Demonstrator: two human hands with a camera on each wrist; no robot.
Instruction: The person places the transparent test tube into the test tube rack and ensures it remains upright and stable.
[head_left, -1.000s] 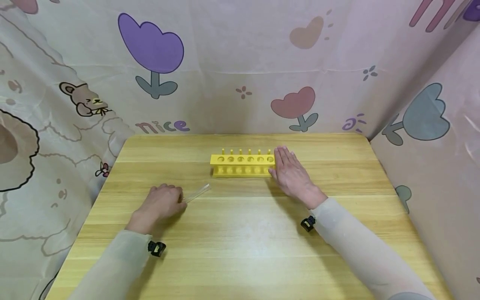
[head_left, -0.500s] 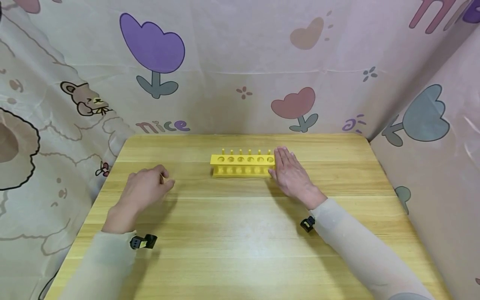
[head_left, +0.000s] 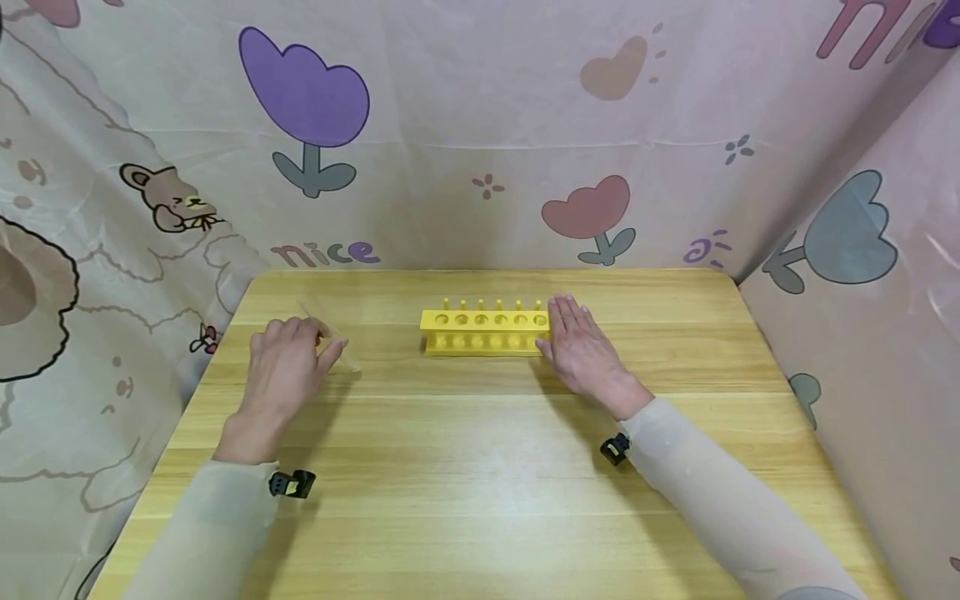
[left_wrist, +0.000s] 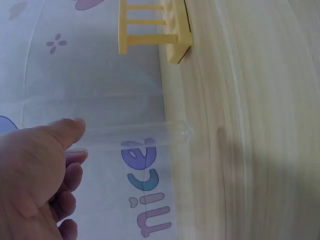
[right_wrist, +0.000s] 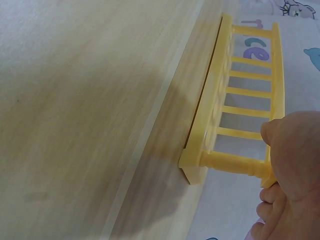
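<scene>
My left hand (head_left: 281, 358) pinches a clear test tube (left_wrist: 165, 134) between thumb and fingers, above the left part of the table. The tube is faint in the head view, slanting past the thumb; the left wrist view has its rounded end pointing down toward the table. A yellow test tube rack (head_left: 487, 327) stands upright at the table's middle back, with a row of holes and short pegs behind them. My right hand (head_left: 585, 354) rests against the rack's right end, fingers straight and thumb at the front corner.
The pale wooden table (head_left: 480, 467) carries the rack near its back edge. Behind it hangs a printed curtain (head_left: 450, 167), and more curtain closes in both sides. A small black camera (head_left: 292, 483) sits on the left sleeve, another (head_left: 617, 448) on the right.
My left hand has moved left and back with the test tube, turning it from lying toward the rack to a backward slant. My right hand and the rack stay put.
</scene>
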